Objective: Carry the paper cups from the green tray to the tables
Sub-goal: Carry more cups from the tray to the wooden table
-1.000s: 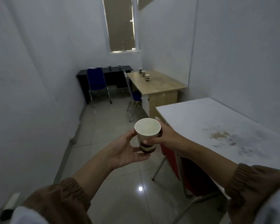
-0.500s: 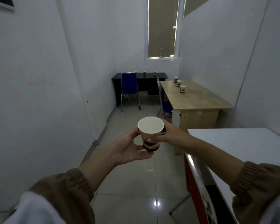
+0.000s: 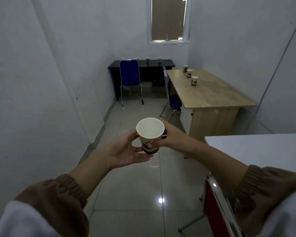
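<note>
I hold a white paper cup with a dark printed base upright in front of me, over the floor. My right hand grips its side. My left hand cups it from below and the left, fingers spread against it. Three more cups stand in a row on the wooden table at the right. Further cups stand on the black desk at the far wall. A white table lies close on my right. The green tray is out of view.
A blue chair stands before the black desk, another blue chair beside the wooden table. A red chair is at my lower right. White walls close in on both sides. Glossy tiled floor runs down the middle.
The view has swung left and lifted, so the white table slid to the right edge and the far tables came nearer centre. Both hands keep the cup in the same grip.
</note>
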